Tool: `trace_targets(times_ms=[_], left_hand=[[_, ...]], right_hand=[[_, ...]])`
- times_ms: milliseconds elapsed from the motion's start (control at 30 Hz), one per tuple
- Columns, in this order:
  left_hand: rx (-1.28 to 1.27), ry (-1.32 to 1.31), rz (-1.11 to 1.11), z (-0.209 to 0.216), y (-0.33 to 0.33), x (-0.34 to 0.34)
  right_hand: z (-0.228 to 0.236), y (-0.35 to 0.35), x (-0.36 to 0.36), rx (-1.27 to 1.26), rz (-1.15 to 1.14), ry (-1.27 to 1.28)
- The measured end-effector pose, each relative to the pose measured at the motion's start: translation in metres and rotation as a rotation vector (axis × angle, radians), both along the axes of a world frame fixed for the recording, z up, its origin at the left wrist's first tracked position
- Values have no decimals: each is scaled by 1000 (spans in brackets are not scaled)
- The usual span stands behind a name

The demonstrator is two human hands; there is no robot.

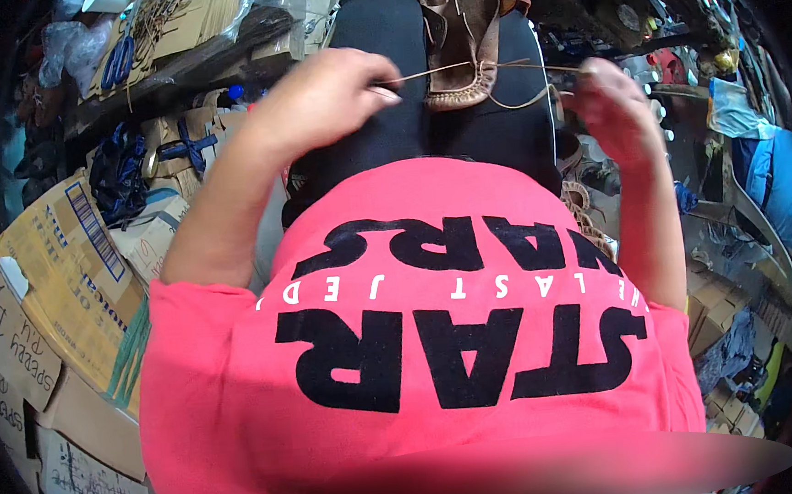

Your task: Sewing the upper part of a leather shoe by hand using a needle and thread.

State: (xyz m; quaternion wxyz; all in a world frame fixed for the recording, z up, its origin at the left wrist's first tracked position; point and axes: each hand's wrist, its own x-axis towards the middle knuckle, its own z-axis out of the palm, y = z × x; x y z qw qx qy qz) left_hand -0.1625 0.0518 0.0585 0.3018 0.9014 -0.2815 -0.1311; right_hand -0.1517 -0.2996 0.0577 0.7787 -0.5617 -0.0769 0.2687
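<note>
A brown leather moccasin [462, 36] rests on my thighs, its stitched, puckered toe toward me. From the stitches at the toe, a thin tan cord [439, 70] runs out both ways. My left hand [326, 100], left of the shoe, is closed in a pinch on one end. On the other side, my right hand [623, 112] grips the cord's other end, its fingers a little blurred. Both lengths look nearly straight, while a slack loop hangs below the right one. Neither hand touches the shoe.
Cardboard boxes [75, 260] are piled at the left. Blue-handled scissors [120, 62] lie on a cluttered surface at the upper left. Brown stitched leather pieces [579, 199] are beside my right hip. A blue bag [772, 175] hangs at the far right.
</note>
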Motion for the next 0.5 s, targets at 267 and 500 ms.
trace_targets(times_ms=[267, 500], left_hand=[[-691, 109, 183, 3, -32, 31], [-1548, 844, 261, -22, -54, 34]], right_hand=[[9, -53, 20, -706, -109, -232], [-59, -19, 11, -1253, 50, -636]])
